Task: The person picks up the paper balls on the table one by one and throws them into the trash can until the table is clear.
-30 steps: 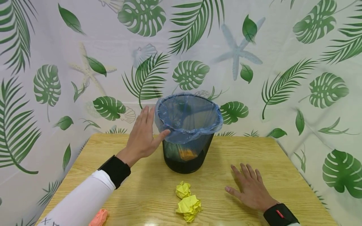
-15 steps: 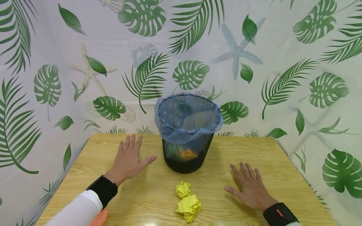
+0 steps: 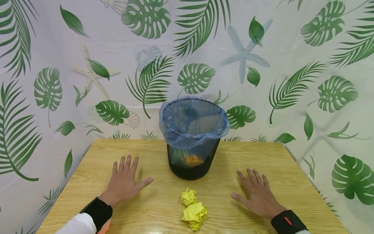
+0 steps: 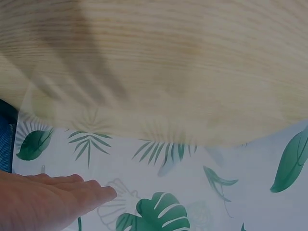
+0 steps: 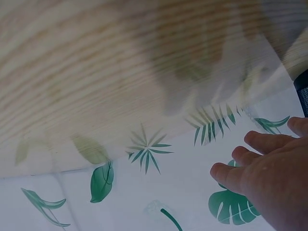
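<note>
My left hand [image 3: 122,183] is held over the left part of the table with fingers spread, holding nothing. On the right, my right hand [image 3: 258,196] lies palm down with straight, parted fingers and nothing in it. Between and beyond them stands a black mesh waste bin [image 3: 190,172], upright, its rim covered by a blue plastic bag [image 3: 187,141]. Something orange [image 3: 193,160] shows through the mesh near the bottom. Two yellow crumpled paper balls [image 3: 189,196] lie in front of the bin, touching each other.
A salmon-orange crumpled paper [image 3: 104,227] is mostly hidden behind my left wrist. The wooden table [image 3: 157,208] ends at the back against a leaf-printed cloth [image 3: 198,78], which also stands along both sides.
My left hand has come away from the bin's bag-covered rim, moving left, down and toward me. The right hand has barely moved; bin and paper balls stay where they were.
</note>
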A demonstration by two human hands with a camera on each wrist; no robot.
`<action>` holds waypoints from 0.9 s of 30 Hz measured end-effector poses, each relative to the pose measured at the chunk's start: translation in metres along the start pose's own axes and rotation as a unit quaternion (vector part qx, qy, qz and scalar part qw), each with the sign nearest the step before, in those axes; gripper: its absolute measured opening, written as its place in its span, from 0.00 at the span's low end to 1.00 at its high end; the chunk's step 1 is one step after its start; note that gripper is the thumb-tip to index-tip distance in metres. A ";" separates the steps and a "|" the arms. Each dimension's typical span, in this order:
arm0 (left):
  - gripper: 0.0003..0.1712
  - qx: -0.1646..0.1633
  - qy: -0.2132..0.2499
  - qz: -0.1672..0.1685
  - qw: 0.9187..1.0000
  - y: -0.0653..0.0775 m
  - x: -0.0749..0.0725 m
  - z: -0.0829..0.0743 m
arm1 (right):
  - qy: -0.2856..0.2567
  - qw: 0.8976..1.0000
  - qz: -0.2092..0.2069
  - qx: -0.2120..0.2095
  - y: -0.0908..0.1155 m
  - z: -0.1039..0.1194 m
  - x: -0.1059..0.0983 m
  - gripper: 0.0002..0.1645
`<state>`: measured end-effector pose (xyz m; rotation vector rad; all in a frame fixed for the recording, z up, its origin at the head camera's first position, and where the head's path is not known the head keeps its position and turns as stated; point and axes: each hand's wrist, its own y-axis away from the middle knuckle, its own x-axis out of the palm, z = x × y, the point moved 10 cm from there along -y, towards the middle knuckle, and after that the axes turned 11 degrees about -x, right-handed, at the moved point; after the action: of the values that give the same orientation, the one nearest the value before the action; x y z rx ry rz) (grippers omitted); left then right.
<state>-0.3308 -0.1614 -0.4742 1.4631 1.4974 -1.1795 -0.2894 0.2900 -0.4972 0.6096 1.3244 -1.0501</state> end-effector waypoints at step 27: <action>0.65 0.000 -0.013 -0.002 1.000 0.007 0.006 0.006 | -0.070 0.980 -0.105 -0.154 -0.016 0.100 -0.016 0.39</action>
<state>-0.3248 -0.1652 -0.4826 1.4411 1.4834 -1.1966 -0.2546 0.2016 -0.4595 0.1632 1.4104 -1.0090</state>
